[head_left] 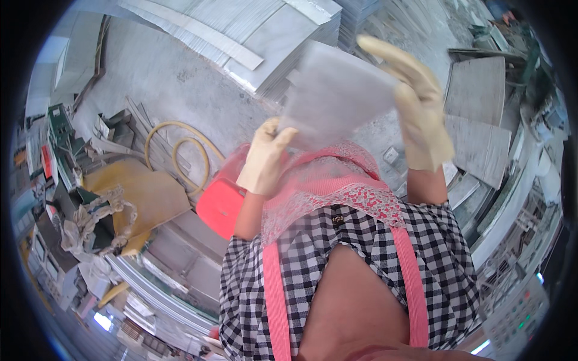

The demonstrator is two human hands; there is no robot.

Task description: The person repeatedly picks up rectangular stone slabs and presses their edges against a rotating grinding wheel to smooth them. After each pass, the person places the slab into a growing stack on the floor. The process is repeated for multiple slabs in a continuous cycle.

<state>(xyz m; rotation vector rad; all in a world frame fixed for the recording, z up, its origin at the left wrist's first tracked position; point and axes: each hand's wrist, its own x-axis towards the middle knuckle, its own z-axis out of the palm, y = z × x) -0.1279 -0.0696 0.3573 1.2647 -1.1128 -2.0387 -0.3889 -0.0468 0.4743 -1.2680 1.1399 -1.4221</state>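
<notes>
In front of my body a flat grey rectangular sheet is raised at a tilt, its outline smeared by motion. It could be one piece or several thin ones together. My left hand, in a cream rubber glove, grips its lower left edge with the thumb on the near face. At the sheet's right edge is my right hand, gloved the same way. Its fingers stretch out and the thumb stands apart. Whether it touches the sheet I cannot tell.
Beyond the sheet stands a tall stack of flat grey panels. A red plastic seat is close by my left arm, with a coiled yellow hose past it. Grey boards lean at the right, and scrap metal pieces lie at the left.
</notes>
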